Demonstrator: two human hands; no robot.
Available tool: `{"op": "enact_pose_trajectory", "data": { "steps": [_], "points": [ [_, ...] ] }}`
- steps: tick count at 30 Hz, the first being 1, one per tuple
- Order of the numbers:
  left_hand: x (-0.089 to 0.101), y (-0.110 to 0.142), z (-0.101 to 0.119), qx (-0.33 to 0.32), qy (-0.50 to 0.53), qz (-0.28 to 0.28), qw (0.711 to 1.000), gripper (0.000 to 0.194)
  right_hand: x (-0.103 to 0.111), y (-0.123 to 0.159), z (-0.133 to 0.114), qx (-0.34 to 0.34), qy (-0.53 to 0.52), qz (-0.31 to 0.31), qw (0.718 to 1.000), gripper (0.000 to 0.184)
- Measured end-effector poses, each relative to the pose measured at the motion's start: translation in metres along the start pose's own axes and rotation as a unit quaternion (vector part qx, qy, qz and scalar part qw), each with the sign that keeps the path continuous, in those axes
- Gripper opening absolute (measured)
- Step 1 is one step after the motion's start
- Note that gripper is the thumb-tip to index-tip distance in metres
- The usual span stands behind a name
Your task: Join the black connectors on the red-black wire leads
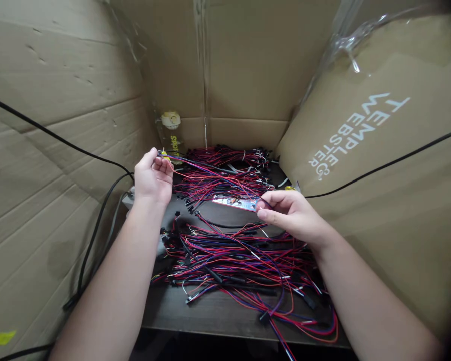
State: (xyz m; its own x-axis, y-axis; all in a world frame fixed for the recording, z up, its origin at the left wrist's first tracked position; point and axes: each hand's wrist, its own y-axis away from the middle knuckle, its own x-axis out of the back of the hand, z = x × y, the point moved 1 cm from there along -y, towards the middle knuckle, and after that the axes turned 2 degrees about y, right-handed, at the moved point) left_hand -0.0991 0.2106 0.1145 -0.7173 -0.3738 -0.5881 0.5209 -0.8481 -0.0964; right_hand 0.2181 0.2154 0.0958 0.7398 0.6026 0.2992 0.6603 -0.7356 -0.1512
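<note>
My left hand (154,176) is raised at the left with its fingers pinched on one end of a thin red, purple and black wire lead (210,176). The lead stretches across to my right hand (291,213), whose thumb and fingers pinch its other end just above the dark table (210,313). A loose heap of the same wires (244,263) lies on the table under my forearms. A tidier pile of wires (225,168) lies farther back. Between the two piles lies a small flat printed card (235,202), close to my right fingertips.
Cardboard walls (60,150) enclose the table on the left, back and right, the right one printed with white lettering (355,133). Black cables (93,235) run down the left wall and another crosses the right wall. A clear bottle with a yellow-white cap (172,131) stands at the back.
</note>
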Motion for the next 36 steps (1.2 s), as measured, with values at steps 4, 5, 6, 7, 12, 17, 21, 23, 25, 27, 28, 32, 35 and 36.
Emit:
{"op": "enact_pose_trajectory", "data": {
  "steps": [4, 5, 6, 7, 12, 17, 21, 23, 25, 27, 28, 32, 35, 36],
  "points": [
    [0.004, -0.004, -0.005, -0.027, 0.08, 0.077, 0.993, 0.022, -0.002, -0.001, 0.001, 0.021, 0.065, 0.051, 0.996, 0.039],
    [0.005, -0.005, -0.006, -0.027, 0.076, 0.079, 0.994, 0.021, -0.002, -0.001, 0.002, 0.032, 0.097, 0.063, 0.993, 0.037],
    [0.006, -0.006, -0.007, -0.031, 0.066, 0.076, 0.994, 0.021, -0.003, -0.002, 0.002, 0.051, 0.132, 0.075, 0.987, 0.035],
    [0.008, -0.007, -0.008, -0.038, 0.05, 0.065, 0.996, 0.021, -0.003, -0.002, 0.004, 0.079, 0.166, 0.089, 0.979, 0.033],
    [0.011, -0.008, -0.01, -0.069, 0.012, -0.006, 0.998, 0.028, -0.002, -0.006, 0.011, 0.227, 0.252, 0.13, 0.932, 0.024],
    [-0.009, 0.012, -0.009, -0.062, 0.051, 0.011, 0.997, 0.021, -0.001, -0.006, 0.013, 0.207, 0.275, 0.154, 0.926, 0.022],
    [-0.019, 0.019, -0.009, -0.066, 0.07, -0.001, 0.995, 0.021, -0.001, -0.007, 0.017, 0.184, 0.301, 0.13, 0.927, 0.029],
    [-0.019, 0.018, -0.01, -0.067, 0.074, 0.003, 0.995, 0.022, 0.0, -0.007, 0.019, 0.177, 0.322, 0.091, 0.925, 0.026],
    [-0.017, 0.016, -0.011, -0.066, 0.073, 0.005, 0.995, 0.022, 0.001, -0.006, 0.02, 0.175, 0.343, 0.054, 0.921, 0.013],
    [-0.016, 0.014, -0.012, -0.068, 0.07, 0.007, 0.995, 0.023, 0.001, -0.005, 0.018, 0.172, 0.358, 0.026, 0.917, 0.003],
    [-0.015, 0.013, -0.012, -0.068, 0.07, 0.008, 0.995, 0.023, 0.0, -0.005, 0.018, 0.168, 0.366, 0.014, 0.915, 0.004],
    [-0.014, 0.012, -0.013, -0.066, 0.074, 0.008, 0.995, 0.023, -0.003, -0.006, 0.017, 0.146, 0.415, -0.027, 0.897, 0.006],
    [-0.013, 0.011, -0.013, -0.064, 0.08, 0.007, 0.995, 0.022, -0.005, -0.009, 0.021, 0.14, 0.441, -0.052, 0.885, 0.011],
    [-0.013, 0.011, -0.014, -0.063, 0.081, 0.006, 0.995, 0.022, -0.006, -0.009, 0.022, 0.138, 0.439, -0.057, 0.886, 0.012]
  ]
}}
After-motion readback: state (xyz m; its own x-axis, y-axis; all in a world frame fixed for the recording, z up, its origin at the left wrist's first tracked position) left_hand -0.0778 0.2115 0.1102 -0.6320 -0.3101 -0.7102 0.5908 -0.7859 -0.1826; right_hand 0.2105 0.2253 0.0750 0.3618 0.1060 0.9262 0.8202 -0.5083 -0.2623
